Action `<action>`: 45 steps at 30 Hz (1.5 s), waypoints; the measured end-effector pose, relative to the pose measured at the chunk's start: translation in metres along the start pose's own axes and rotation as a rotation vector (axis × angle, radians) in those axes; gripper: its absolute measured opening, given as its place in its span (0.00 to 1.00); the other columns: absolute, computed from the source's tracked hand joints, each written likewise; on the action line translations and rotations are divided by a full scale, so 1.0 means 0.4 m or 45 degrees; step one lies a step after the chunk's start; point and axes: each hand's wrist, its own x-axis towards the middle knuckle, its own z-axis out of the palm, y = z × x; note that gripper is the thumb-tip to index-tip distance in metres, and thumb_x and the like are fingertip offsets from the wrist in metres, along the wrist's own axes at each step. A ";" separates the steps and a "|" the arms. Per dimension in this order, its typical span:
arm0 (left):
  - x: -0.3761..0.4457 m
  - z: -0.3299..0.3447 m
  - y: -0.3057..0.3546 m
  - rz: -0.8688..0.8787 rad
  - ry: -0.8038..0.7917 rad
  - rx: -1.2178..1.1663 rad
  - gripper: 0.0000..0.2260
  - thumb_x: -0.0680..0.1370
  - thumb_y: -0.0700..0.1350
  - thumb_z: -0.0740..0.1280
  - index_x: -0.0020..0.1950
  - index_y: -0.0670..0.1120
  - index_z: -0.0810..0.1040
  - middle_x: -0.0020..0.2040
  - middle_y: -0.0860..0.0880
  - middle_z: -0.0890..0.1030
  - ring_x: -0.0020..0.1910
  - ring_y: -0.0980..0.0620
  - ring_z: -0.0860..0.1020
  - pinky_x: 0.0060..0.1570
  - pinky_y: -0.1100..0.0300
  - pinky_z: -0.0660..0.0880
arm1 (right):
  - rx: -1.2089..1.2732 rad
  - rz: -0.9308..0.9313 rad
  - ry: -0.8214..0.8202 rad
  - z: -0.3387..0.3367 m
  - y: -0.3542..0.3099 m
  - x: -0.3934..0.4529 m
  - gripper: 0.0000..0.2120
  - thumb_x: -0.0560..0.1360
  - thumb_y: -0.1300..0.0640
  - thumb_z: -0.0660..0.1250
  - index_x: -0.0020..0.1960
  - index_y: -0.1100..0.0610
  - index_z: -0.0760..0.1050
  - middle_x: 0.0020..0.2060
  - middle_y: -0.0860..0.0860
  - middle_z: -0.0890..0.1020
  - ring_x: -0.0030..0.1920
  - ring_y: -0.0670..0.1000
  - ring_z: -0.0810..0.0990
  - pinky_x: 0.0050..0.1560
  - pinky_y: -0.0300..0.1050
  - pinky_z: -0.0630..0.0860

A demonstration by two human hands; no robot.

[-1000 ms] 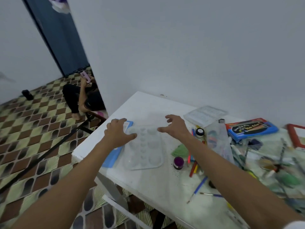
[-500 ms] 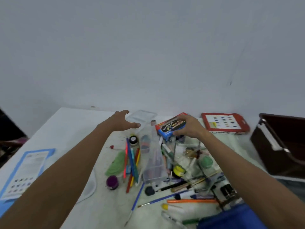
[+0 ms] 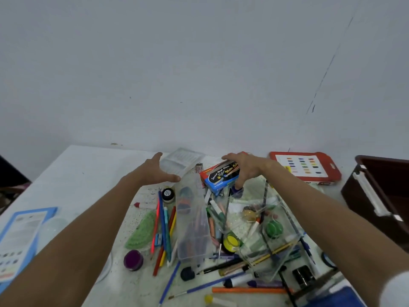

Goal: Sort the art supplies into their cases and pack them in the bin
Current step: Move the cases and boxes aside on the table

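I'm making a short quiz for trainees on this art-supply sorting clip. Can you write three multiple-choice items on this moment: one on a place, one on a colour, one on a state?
1. Where does the dark brown bin stand?
A. at the table's right end
B. at the table's left end
C. in the middle of the pile

2. What colour is the paint pot by the green protractor?
A. white
B. purple
C. orange

3. What is the right hand doing?
A. lying flat on the table
B. holding a paintbrush
C. gripping the blue and red colour box

Answers:
1 A: the bin sits at the far right, beyond the red case.
2 B: its top is plainly purple.
3 C: fingers and thumb curl round the box, while the left hand is spread open, holding nothing.
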 end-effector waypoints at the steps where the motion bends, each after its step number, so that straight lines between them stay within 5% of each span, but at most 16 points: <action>1: -0.001 -0.001 -0.002 -0.022 0.003 0.023 0.57 0.60 0.66 0.77 0.79 0.49 0.49 0.77 0.44 0.60 0.73 0.42 0.63 0.68 0.45 0.65 | 0.016 0.010 -0.041 -0.004 -0.001 0.009 0.51 0.62 0.56 0.80 0.77 0.51 0.54 0.64 0.51 0.67 0.62 0.52 0.68 0.60 0.45 0.69; 6: -0.019 0.006 -0.010 -0.116 0.010 0.057 0.62 0.53 0.71 0.74 0.78 0.50 0.50 0.76 0.44 0.60 0.73 0.41 0.62 0.69 0.43 0.64 | 0.083 0.028 -0.114 -0.015 0.005 0.038 0.52 0.61 0.57 0.81 0.77 0.52 0.55 0.70 0.51 0.68 0.68 0.53 0.69 0.67 0.46 0.67; 11: -0.054 0.001 -0.013 -0.096 0.088 -0.055 0.63 0.52 0.70 0.76 0.78 0.52 0.48 0.76 0.43 0.58 0.73 0.42 0.61 0.67 0.40 0.65 | 0.094 0.007 -0.030 -0.004 0.018 0.035 0.44 0.62 0.55 0.80 0.73 0.51 0.63 0.57 0.50 0.68 0.58 0.52 0.71 0.57 0.45 0.71; 15: -0.093 -0.018 -0.028 -0.060 0.146 -0.041 0.61 0.54 0.70 0.76 0.78 0.53 0.49 0.75 0.42 0.59 0.73 0.41 0.60 0.68 0.40 0.65 | 0.146 -0.025 -0.023 0.012 0.013 0.028 0.38 0.62 0.56 0.78 0.69 0.50 0.68 0.60 0.51 0.75 0.56 0.52 0.76 0.58 0.47 0.74; 20: -0.142 -0.054 -0.054 -0.056 0.241 -0.032 0.58 0.58 0.67 0.77 0.78 0.52 0.49 0.75 0.41 0.58 0.74 0.40 0.59 0.69 0.41 0.63 | 0.169 -0.055 0.272 -0.001 -0.012 -0.005 0.39 0.60 0.56 0.77 0.69 0.56 0.70 0.58 0.53 0.78 0.53 0.51 0.78 0.54 0.44 0.76; 28: -0.238 -0.126 -0.115 -0.066 0.385 -0.031 0.57 0.60 0.67 0.77 0.78 0.50 0.49 0.74 0.40 0.60 0.73 0.40 0.61 0.68 0.43 0.64 | 0.251 -0.164 0.603 -0.059 -0.115 -0.098 0.43 0.50 0.41 0.71 0.64 0.54 0.75 0.53 0.53 0.79 0.47 0.48 0.79 0.39 0.31 0.70; 32: -0.288 -0.137 -0.141 -0.086 0.392 -0.043 0.60 0.55 0.70 0.74 0.78 0.51 0.50 0.73 0.41 0.61 0.72 0.41 0.62 0.67 0.43 0.65 | 0.178 -0.137 0.515 -0.044 -0.185 -0.111 0.41 0.59 0.50 0.78 0.69 0.56 0.69 0.50 0.49 0.76 0.48 0.49 0.77 0.46 0.39 0.72; 35: -0.311 -0.125 -0.157 -0.089 0.377 -0.047 0.59 0.55 0.69 0.75 0.78 0.51 0.50 0.73 0.42 0.61 0.72 0.41 0.61 0.67 0.41 0.65 | 0.099 -0.035 0.389 0.011 -0.199 -0.120 0.39 0.52 0.44 0.75 0.61 0.52 0.73 0.53 0.53 0.68 0.45 0.49 0.76 0.45 0.40 0.74; 37: -0.318 -0.109 -0.163 -0.084 0.368 -0.048 0.58 0.57 0.68 0.76 0.78 0.51 0.49 0.73 0.41 0.61 0.72 0.40 0.61 0.68 0.41 0.65 | 0.116 0.002 0.333 0.057 -0.192 -0.124 0.42 0.54 0.45 0.75 0.66 0.54 0.71 0.55 0.53 0.66 0.49 0.51 0.75 0.49 0.41 0.74; 42: -0.329 -0.070 -0.154 -0.066 0.340 -0.048 0.58 0.59 0.66 0.78 0.78 0.52 0.48 0.74 0.41 0.59 0.73 0.40 0.59 0.68 0.42 0.64 | 0.198 0.009 0.330 0.077 -0.195 -0.138 0.38 0.54 0.47 0.78 0.62 0.58 0.75 0.49 0.52 0.82 0.44 0.49 0.82 0.42 0.37 0.75; 45: -0.333 -0.061 -0.143 -0.067 0.361 -0.030 0.57 0.60 0.65 0.78 0.78 0.51 0.48 0.74 0.41 0.59 0.73 0.40 0.59 0.68 0.42 0.64 | 0.237 0.015 0.386 0.059 -0.204 -0.141 0.44 0.47 0.36 0.81 0.57 0.53 0.75 0.50 0.53 0.79 0.44 0.51 0.82 0.48 0.46 0.81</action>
